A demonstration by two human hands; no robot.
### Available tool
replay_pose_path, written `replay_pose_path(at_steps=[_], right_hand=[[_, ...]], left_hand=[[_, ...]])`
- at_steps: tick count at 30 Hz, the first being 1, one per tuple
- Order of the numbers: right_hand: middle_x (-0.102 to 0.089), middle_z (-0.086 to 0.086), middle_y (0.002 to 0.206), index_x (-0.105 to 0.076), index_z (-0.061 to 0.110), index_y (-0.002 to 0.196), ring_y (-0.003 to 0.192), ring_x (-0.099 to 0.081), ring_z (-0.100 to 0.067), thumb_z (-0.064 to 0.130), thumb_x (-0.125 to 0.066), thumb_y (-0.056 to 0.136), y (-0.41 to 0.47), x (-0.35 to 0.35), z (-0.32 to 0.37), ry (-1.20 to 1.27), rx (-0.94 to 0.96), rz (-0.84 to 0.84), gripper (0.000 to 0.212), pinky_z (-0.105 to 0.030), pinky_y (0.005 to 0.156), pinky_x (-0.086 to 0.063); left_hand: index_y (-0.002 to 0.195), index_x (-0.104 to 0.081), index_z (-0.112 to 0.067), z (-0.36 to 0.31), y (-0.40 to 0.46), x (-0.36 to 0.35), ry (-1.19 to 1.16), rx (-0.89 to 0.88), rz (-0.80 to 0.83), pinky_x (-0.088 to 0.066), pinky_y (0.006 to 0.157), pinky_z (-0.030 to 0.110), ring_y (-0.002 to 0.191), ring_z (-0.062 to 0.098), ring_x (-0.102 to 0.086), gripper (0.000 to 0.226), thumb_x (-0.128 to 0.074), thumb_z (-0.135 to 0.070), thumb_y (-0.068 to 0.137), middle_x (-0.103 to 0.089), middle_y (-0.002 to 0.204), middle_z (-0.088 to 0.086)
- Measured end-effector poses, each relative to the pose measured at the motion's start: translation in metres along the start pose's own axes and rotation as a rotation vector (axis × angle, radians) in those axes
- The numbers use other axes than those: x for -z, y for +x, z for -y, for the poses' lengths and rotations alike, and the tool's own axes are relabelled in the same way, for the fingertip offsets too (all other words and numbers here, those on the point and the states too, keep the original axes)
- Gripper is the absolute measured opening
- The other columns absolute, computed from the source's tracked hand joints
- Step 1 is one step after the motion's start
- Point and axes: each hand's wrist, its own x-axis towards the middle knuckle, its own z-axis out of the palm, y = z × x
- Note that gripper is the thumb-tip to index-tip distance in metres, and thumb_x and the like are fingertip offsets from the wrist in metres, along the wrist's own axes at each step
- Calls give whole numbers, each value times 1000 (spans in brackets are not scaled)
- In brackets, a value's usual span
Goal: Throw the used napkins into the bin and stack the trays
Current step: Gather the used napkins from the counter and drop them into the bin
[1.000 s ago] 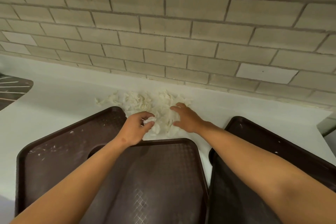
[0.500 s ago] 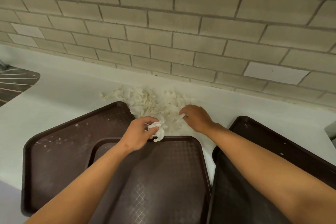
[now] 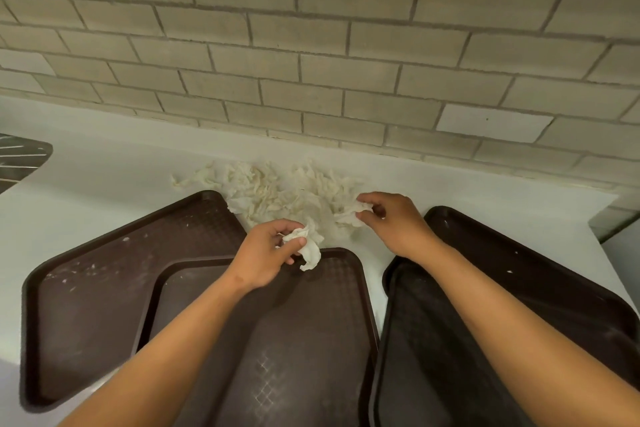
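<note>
My left hand (image 3: 266, 253) grips a crumpled napkin (image 3: 308, 246) mid-frame over the middle brown tray (image 3: 277, 357); my right hand (image 3: 391, 222) pinches another scrap (image 3: 353, 213) from the napkin pile (image 3: 277, 191) just above, at centre.

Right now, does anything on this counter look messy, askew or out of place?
Yes. Shredded used napkins lie heaped loose on the counter by the wall, and the brown trays overlap crookedly, flecked with white crumbs.
</note>
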Motion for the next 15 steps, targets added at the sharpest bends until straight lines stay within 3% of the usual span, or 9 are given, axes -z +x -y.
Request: replay_pose_path(at_steps=[2, 4, 8, 11, 13, 15], right_hand=[[-66, 9, 109, -69, 25, 124, 99, -63, -10, 26, -66, 96, -15, -1, -9, 10, 12, 10, 28, -14, 86, -46], [-66, 8, 112, -71, 23, 117, 101, -63, -8, 25, -67, 95, -30, -2, -21, 29, 35, 20, 22, -23, 91, -49], [-64, 13, 122, -73, 28, 108, 113, -60, -3, 26, -68, 94, -65, 1, -34, 113, 61, 46, 15, -27, 100, -48], [-73, 4, 99, -70, 42, 98, 90, -68, -16, 24, -69, 94, -100, 0, -35, 205, -1, 34, 18, -39, 89, -55], [-73, -2, 94, -71, 38, 99, 88, -68, -25, 25, -69, 94, -123, -3, -38, 243, -25, 26, 14, -46, 88, -55], [-74, 4, 96, -72, 31, 105, 88, -70, -18, 21, -69, 94, -146, -6, -40, 279, -36, 18, 15, -42, 89, -56]], left_hand=[[106, -73, -26, -2, -7, -9, -14, 10, 15, -62, 73, 35, 79, 30, -73, 14, -73, -23, 92, -77, 91, 3], [105, -73, -23, -6, -16, -18, -49, 19, 32, -61, 73, 37, 81, 33, -73, 13, -73, -22, 92, -77, 91, 6], [102, -74, -15, -14, -42, -37, -110, 28, 33, -59, 68, 30, 86, 33, -72, 10, -71, -13, 93, -78, 93, 6], [101, -76, -21, -10, -64, -48, -129, 53, 35, -57, 73, 50, 87, 43, -70, 10, -72, -16, 92, -78, 93, 7], [99, -77, -25, -8, -80, -54, -133, 70, 35, -55, 76, 58, 87, 48, -68, 11, -73, -17, 92, -78, 93, 7], [98, -77, -27, -9, -95, -61, -139, 72, 38, -55, 75, 58, 87, 48, -68, 14, -73, -15, 92, -78, 95, 5]])
